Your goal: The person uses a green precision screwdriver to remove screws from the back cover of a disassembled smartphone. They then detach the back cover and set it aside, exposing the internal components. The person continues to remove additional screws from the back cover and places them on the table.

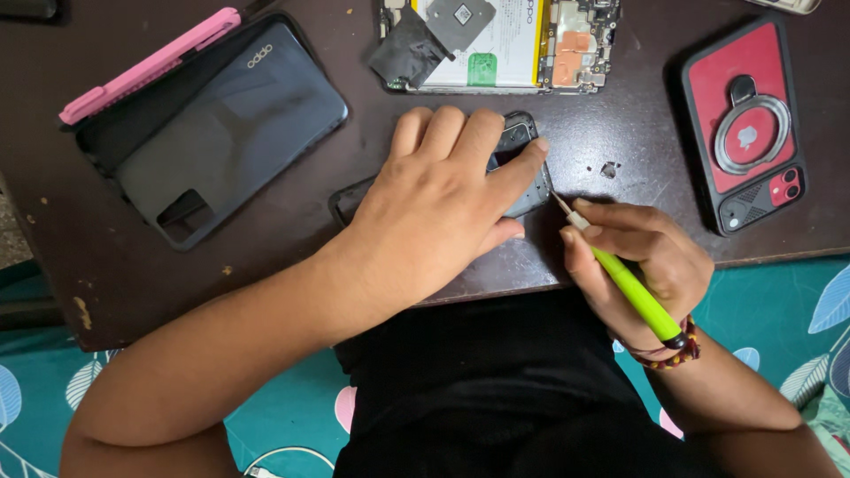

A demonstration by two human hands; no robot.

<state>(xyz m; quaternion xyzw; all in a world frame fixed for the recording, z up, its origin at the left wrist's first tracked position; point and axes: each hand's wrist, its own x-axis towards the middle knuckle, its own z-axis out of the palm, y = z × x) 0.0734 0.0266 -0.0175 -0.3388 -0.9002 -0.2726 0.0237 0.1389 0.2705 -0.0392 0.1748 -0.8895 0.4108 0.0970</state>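
Observation:
My left hand [443, 204] presses flat on a dark plastic phone frame part [524, 159] lying on the dark brown table [266, 257], covering most of it. My right hand [642, 261] grips a lime-green screwdriver [630, 288] like a pen, its metal tip touching the right edge of the frame part. Beaded bracelets ring my right wrist.
An opened phone [505, 44] with exposed battery and circuit board lies at the top centre. A dark phone back cover [226, 133] sits left, beside a pink tool [150, 64]. A red-cased phone [748, 119] with a ring holder lies right. Tiny screws [608, 169] dot the table.

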